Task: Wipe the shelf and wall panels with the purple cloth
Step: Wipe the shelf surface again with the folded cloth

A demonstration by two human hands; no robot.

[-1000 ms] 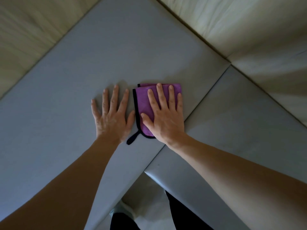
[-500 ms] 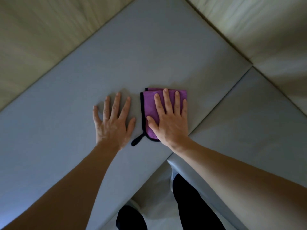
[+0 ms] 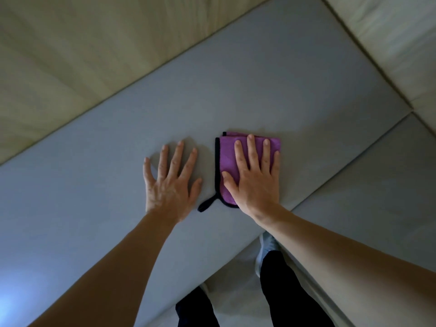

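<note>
A folded purple cloth (image 3: 226, 161) with black trim and a small black loop lies flat on the grey shelf (image 3: 247, 90). My right hand (image 3: 256, 178) presses on the cloth with straight, spread fingers and covers most of it. My left hand (image 3: 171, 182) rests flat on the bare grey surface just left of the cloth, fingers spread, not touching it.
Pale wood-grain wall panels (image 3: 70, 55) rise behind the shelf at upper left and upper right (image 3: 389, 31). A second grey shelf section (image 3: 377, 185) joins at a seam on the right. My dark trousers (image 3: 283, 291) show below the shelf's front edge.
The view has shifted, so the corner seam now sits farther right and the hands lower in frame. Both hands stay flat, the right one still on the cloth.
</note>
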